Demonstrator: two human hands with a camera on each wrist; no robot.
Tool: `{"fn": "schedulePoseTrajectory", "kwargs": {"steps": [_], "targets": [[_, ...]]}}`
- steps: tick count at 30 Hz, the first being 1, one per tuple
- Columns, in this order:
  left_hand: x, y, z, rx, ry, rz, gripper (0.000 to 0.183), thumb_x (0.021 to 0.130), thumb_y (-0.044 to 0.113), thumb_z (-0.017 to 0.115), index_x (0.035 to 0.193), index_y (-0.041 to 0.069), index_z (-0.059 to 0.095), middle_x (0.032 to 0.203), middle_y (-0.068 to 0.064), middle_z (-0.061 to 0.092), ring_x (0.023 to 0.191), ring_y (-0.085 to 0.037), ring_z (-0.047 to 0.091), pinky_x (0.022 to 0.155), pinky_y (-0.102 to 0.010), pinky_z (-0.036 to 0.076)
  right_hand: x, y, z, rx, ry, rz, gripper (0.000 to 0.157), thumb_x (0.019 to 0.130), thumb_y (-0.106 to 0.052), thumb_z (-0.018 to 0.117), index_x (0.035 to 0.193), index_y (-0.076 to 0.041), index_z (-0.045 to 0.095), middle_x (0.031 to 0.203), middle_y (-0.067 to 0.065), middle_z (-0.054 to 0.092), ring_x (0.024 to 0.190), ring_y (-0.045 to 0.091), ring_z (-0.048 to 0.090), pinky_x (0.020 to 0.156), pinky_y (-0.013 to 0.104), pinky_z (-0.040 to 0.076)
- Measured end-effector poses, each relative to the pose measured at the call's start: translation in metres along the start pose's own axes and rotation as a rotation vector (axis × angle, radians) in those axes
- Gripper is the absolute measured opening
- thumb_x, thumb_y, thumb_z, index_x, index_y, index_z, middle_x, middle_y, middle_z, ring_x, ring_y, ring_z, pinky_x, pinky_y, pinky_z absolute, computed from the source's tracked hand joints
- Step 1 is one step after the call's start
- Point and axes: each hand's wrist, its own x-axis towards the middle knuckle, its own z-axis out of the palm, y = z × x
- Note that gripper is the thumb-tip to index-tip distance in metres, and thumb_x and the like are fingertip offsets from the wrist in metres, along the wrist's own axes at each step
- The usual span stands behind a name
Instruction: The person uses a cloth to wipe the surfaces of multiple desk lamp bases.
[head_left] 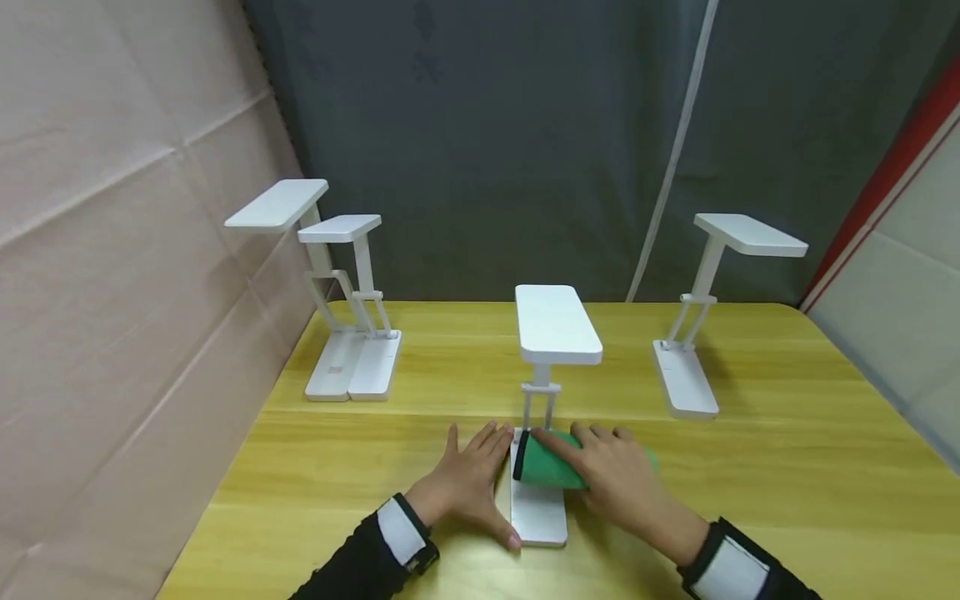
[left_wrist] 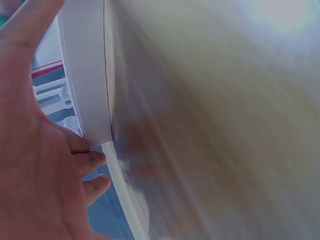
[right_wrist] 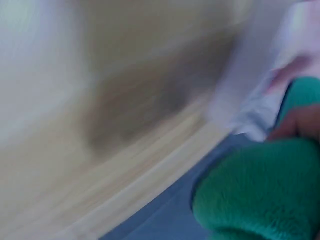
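A white folding stand (head_left: 558,325) faces me, with a flat rectangular top, two thin rods and a slab base (head_left: 540,521). Along the base's left side lies my left hand (head_left: 468,483), fingers stretched toward the rods and thumb at the near corner. In the left wrist view, those fingers reach past the end of the white base (left_wrist: 87,70). My right hand (head_left: 618,479) holds a green cloth (head_left: 546,462) with a black edge across the base, just in front of the rods. The fluffy green cloth (right_wrist: 260,190) bunches around the fingers in the right wrist view.
Two similar white stands (head_left: 348,362) stand side by side at the table's back left. Another white stand (head_left: 686,379) is at the back right. The wood-grain table (head_left: 300,500) meets a dark curtain (head_left: 480,150) behind and a pale sheet (head_left: 127,292) at left.
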Motion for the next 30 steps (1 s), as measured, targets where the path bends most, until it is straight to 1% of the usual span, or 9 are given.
{"fn": "schedulePoseTrajectory", "kwargs": {"steps": [3,6,12,16,22,24,26,28,30], "targets": [[-0.002,0.0,-0.001,-0.01,-0.007,-0.002,0.135,0.054,0.08,0.07,0.152,0.004,0.018,0.157,-0.009,0.019,0.144,-0.026,0.013,0.104,-0.069,0.009,0.007,0.007,0.015,-0.154,0.03,-0.011,0.072,0.071,-0.021,0.083,0.136,-0.03,0.053,0.097,0.011,0.061,0.08,0.029,0.063,0.064,0.046,0.052],[-0.002,0.0,-0.001,-0.012,-0.013,-0.003,0.134,0.054,0.08,0.07,0.152,0.004,0.019,0.157,-0.009,0.019,0.144,-0.026,0.013,0.105,-0.069,0.009,0.003,0.007,0.026,-0.162,0.003,-0.006,0.067,0.076,-0.018,0.079,0.137,-0.029,0.053,0.097,0.012,0.062,0.077,0.029,0.063,0.06,0.043,0.051],[0.0,0.0,-0.002,0.04,-0.003,-0.002,0.135,0.054,0.082,0.068,0.152,0.004,0.018,0.157,-0.008,0.019,0.144,-0.024,0.014,0.104,-0.069,0.012,-0.015,-0.004,0.022,0.013,-0.097,0.049,0.079,0.064,-0.018,0.083,0.136,-0.027,0.052,0.101,0.009,0.063,0.08,0.027,0.063,0.062,0.044,0.052],[0.001,0.0,-0.003,0.033,-0.009,0.002,0.135,0.053,0.081,0.069,0.152,0.004,0.017,0.157,-0.008,0.018,0.144,-0.025,0.014,0.104,-0.069,0.012,-0.031,-0.014,0.01,0.125,-0.161,0.013,0.081,0.063,-0.019,0.08,0.137,-0.03,0.049,0.104,0.004,0.062,0.084,0.023,0.062,0.066,0.044,0.051],[0.001,0.001,-0.004,0.011,-0.017,0.004,0.135,0.054,0.079,0.071,0.152,0.004,0.017,0.157,-0.01,0.019,0.144,-0.025,0.014,0.104,-0.07,0.01,-0.043,-0.016,-0.005,0.334,-0.267,-0.068,0.077,0.068,-0.026,0.081,0.136,-0.036,0.048,0.099,-0.01,0.059,0.078,0.007,0.054,0.058,0.031,0.045],[0.001,0.001,-0.004,0.005,-0.019,0.002,0.135,0.054,0.079,0.071,0.152,0.004,0.018,0.157,-0.01,0.019,0.144,-0.025,0.014,0.104,-0.07,0.01,-0.041,-0.012,-0.007,0.387,-0.247,-0.013,0.077,0.067,-0.024,0.082,0.136,-0.034,0.049,0.101,-0.01,0.06,0.079,0.006,0.054,0.06,0.031,0.046],[0.001,0.001,-0.003,0.008,-0.019,0.0,0.135,0.054,0.08,0.07,0.152,0.004,0.017,0.157,-0.01,0.018,0.144,-0.025,0.013,0.104,-0.07,0.01,-0.034,-0.003,-0.007,0.383,-0.166,0.102,0.081,0.064,-0.016,0.082,0.137,-0.028,0.05,0.103,-0.005,0.062,0.08,0.01,0.056,0.062,0.034,0.048],[0.001,0.0,-0.003,0.011,-0.018,-0.003,0.135,0.054,0.08,0.069,0.152,0.004,0.017,0.157,-0.009,0.018,0.144,-0.024,0.013,0.104,-0.07,0.01,-0.025,0.008,-0.004,0.299,-0.062,0.224,0.083,0.06,-0.009,0.081,0.137,-0.022,0.05,0.1,0.004,0.063,0.076,0.017,0.059,0.06,0.037,0.05],[0.001,0.0,-0.002,0.009,-0.017,-0.004,0.135,0.054,0.081,0.069,0.152,0.004,0.017,0.157,-0.009,0.017,0.144,-0.024,0.013,0.104,-0.069,0.01,-0.014,0.021,0.003,0.181,-0.013,0.323,0.082,0.061,-0.006,0.08,0.136,-0.017,0.05,0.097,0.012,0.063,0.072,0.025,0.061,0.055,0.041,0.05]]}}
